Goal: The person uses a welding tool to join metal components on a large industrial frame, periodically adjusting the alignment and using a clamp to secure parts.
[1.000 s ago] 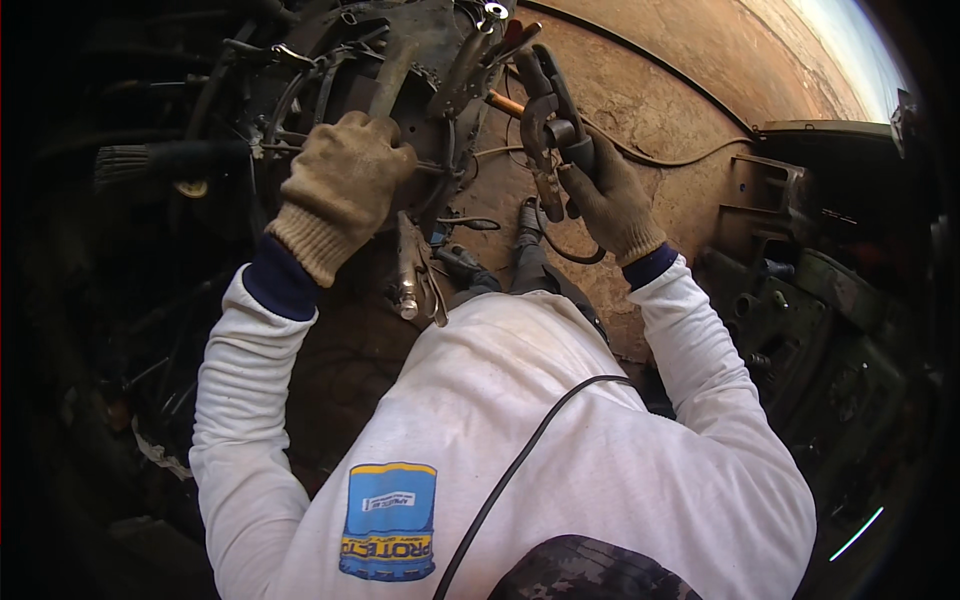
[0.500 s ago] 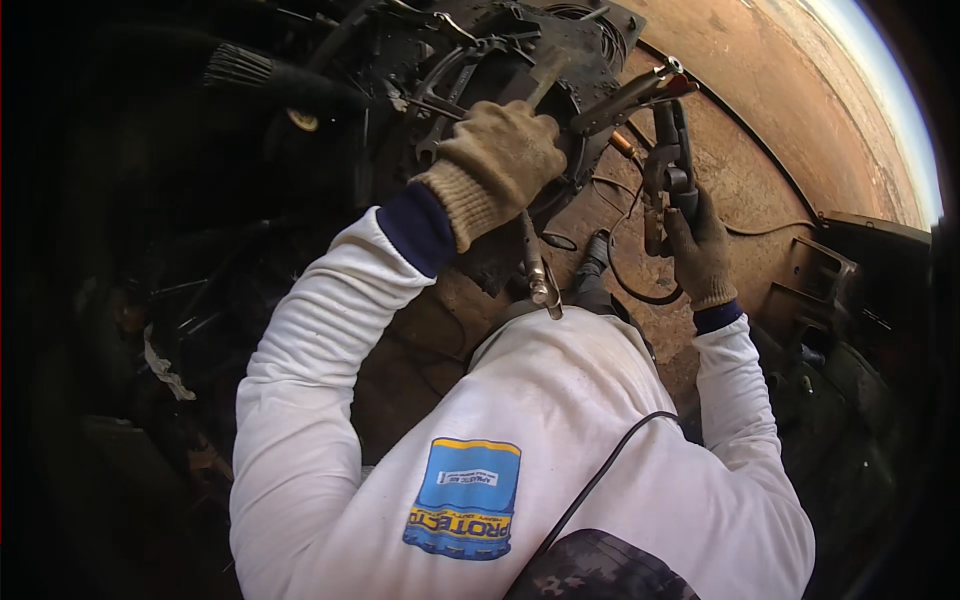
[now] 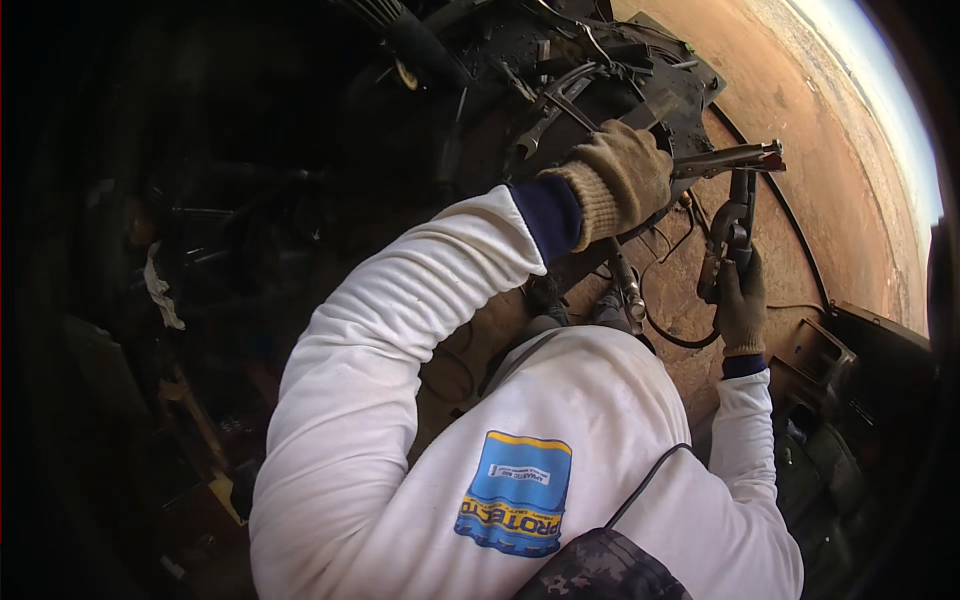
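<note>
Both gloved hands, with the scene around them, sit farther right in the view than half a second ago, so the head seems to have swung left. The left hand (image 3: 628,170) is curled into a fist around a flat bar (image 3: 655,107), whose free end juts past the knuckles. The right hand (image 3: 742,310) has its fingers wrapped about a dark clamp-like tool (image 3: 738,228), whose head rises above that hand. The step in hand looks like keeping bar and tool ready beside the dark metal assembly (image 3: 690,122); the next move would call for a steady right grip and clearance for the tool's head. In its way, locking pliers (image 3: 725,159) reach from right of the left hand across the top of the tool. Second pliers (image 3: 628,282) hang just below the left hand, and a wrench (image 3: 540,130) lies to its left. A black cable (image 3: 688,343) loops below and left of the right hand; a metal bracket (image 3: 815,350) stands to its right.
</note>
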{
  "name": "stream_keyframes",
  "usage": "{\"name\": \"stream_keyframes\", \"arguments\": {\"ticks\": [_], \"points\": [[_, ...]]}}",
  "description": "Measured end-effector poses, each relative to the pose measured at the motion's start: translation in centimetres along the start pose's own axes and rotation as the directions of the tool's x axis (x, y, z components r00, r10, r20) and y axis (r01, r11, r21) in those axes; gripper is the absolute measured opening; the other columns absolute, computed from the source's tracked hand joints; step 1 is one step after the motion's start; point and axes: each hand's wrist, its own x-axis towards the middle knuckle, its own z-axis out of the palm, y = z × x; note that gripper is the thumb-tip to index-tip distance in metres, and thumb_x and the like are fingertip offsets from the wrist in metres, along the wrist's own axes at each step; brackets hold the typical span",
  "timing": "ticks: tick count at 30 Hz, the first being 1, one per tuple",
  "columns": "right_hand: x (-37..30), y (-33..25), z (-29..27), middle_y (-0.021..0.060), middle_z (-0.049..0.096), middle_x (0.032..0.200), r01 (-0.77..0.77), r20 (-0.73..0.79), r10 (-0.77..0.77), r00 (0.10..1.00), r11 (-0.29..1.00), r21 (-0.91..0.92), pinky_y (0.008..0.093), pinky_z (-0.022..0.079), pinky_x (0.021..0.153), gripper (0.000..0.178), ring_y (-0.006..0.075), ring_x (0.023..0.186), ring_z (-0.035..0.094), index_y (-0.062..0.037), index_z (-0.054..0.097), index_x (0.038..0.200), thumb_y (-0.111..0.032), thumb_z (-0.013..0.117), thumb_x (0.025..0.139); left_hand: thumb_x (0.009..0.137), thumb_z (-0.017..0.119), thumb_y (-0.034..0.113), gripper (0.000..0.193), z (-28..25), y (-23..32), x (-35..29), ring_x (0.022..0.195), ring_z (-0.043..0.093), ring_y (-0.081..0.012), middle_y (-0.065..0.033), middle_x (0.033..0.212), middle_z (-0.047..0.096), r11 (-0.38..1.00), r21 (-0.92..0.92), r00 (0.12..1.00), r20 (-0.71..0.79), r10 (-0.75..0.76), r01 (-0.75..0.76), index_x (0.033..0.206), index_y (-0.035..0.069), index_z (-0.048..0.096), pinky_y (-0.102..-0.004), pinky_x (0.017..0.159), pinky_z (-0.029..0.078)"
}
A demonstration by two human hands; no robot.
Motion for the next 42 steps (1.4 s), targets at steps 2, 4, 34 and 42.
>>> {"name": "stream_keyframes", "arguments": {"ticks": [2,4,34,42], "points": [[-0.3,0.6,-0.4,0.0054,0.067,0.113,0.020,-0.010,-0.020,1.000,0.999,0.025,0.0245,0.057,0.063,0.040,0.0112,0.081,0.068,-0.0050,0.049,0.144,-0.019,0.056,0.108,0.089,0.073,0.016,0.023,-0.6,0.0,0.2,0.124,0.063,-0.0283,-0.0087,0.123,0.068,1.000,0.008,1.000,0.029,-0.003,0.003,0.111,0.016,0.080,-0.0497,0.094,0.056],[-0.1,1.1,-1.4,0.0051,0.067,0.112,-0.023,0.025,0.022,0.999,0.999,0.044,0.0240,0.056,0.063,0.040,0.0103,0.081,0.068,-0.0052,0.049,0.144,-0.021,0.056,0.108,0.089,0.073,0.015,0.023,-0.6,0.3,0.1,0.122,0.064,-0.0294,-0.0094,0.121,0.069,1.000,-0.004,1.000,-0.003,0.021,-0.021,0.110,0.013,0.079,-0.0501,0.092,0.057],[-15.1,8.0,-3.7,0.0004,0.065,0.094,-0.154,-0.360,0.240,0.902,0.956,0.250,0.0266,0.057,0.059,0.029,0.0098,0.072,0.065,-0.0076,0.059,0.131,-0.027,0.056,0.110,0.088,0.065,0.017,0.020,-0.1,-0.9,-0.3,0.095,0.071,-0.0346,-0.0153,0.095,0.072,0.989,0.060,0.932,-0.332,0.145,-0.133,0.101,0.014,0.079,-0.0453,0.084,0.057],[-16.7,10.1,-5.9,0.0049,0.066,0.092,-0.168,-0.310,0.258,0.915,0.943,0.288,0.0269,0.054,0.057,0.042,0.0122,0.065,0.065,-0.0020,0.056,0.130,-0.036,0.064,0.105,0.090,0.067,0.010,0.028,1.1,-2.0,0.2,0.095,0.071,-0.0357,-0.0161,0.105,0.074,0.930,-0.043,0.842,-0.443,0.309,-0.365,0.118,0.007,0.072,-0.0432,0.083,0.057]]}}
